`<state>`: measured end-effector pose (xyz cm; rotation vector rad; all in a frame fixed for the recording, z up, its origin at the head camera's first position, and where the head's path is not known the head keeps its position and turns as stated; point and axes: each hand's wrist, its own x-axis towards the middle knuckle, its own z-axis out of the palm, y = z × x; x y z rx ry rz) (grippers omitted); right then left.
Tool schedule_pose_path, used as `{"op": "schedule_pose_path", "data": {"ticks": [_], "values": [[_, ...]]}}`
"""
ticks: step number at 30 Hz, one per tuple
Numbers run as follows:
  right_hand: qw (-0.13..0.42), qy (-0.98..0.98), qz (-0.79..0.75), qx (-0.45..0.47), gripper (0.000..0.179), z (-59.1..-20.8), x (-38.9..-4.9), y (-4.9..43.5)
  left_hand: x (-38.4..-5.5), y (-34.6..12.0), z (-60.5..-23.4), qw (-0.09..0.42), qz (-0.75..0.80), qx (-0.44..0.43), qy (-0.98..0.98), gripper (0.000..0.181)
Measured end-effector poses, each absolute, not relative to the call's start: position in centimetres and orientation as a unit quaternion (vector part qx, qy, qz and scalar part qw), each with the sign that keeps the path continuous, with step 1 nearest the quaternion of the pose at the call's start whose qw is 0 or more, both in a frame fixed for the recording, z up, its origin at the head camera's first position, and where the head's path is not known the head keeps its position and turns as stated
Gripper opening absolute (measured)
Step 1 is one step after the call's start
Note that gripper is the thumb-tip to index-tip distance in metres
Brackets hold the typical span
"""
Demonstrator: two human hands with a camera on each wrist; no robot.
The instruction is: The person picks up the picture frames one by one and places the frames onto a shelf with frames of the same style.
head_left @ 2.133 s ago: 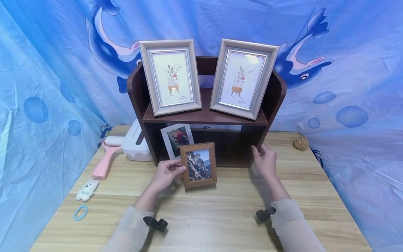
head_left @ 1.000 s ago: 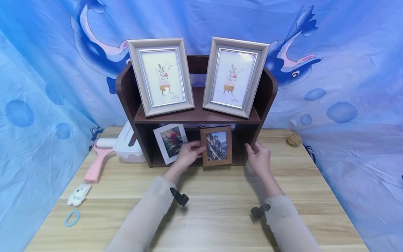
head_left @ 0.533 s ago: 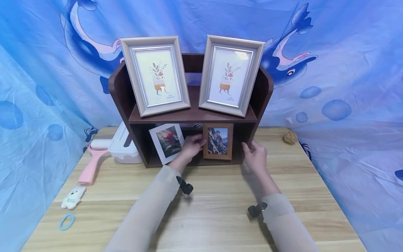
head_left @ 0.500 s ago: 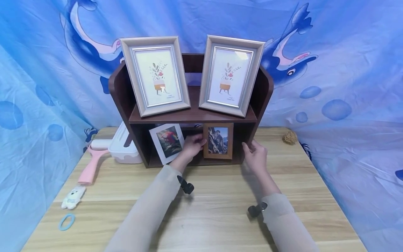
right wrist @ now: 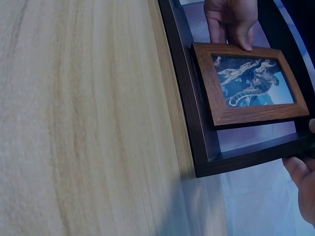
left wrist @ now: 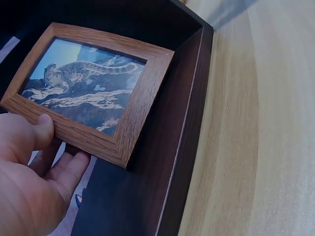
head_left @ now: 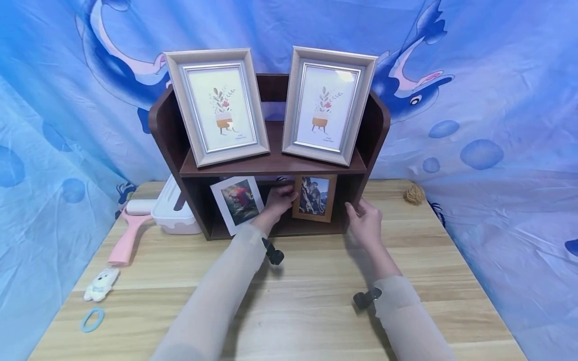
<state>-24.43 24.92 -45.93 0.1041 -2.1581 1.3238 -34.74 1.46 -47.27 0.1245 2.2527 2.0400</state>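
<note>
My left hand (head_left: pixel 277 204) pinches the left edge of a brown wooden picture frame (head_left: pixel 314 197), thumb in front and fingers behind. Its photo shows a snow leopard on rocks. The frame is inside the lower compartment of a dark brown shelf (head_left: pixel 271 165), toward the right; in the left wrist view the frame (left wrist: pixel 135 118) leans at an angle over the shelf board. My right hand (head_left: pixel 367 224) grips the front edge of the shelf's right side panel, thumb inside and fingers outside. A white picture frame (head_left: pixel 215 193) with a parrot photo leans in the same compartment at the left, partly behind my left arm.
Two large silver-beige frames (head_left: pixel 198 140) (head_left: pixel 289 120) stand on the upper shelf. Left of the shelf lie a white lidded box (head_left: pixel 173 215), pink lint roller (head_left: pixel 124 245), white bear toy (head_left: pixel 101 284) and blue ring (head_left: pixel 86 328). A twine ball (head_left: pixel 414 194) sits at right.
My left hand has carried the brown frame from in front of the shelf rightward and back into the lower compartment. My right hand keeps its grip on the side panel. The head view has shifted slightly.
</note>
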Motion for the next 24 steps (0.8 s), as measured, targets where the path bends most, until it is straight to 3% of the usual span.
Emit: {"op": "schedule_pose_path", "data": {"ticks": [24], "values": [[0.306,-0.811,0.497,0.038,0.014,-46.24,-24.65,24.90,-34.95,0.94,-47.63,0.083,0.649,0.073,0.753,0.035]]}}
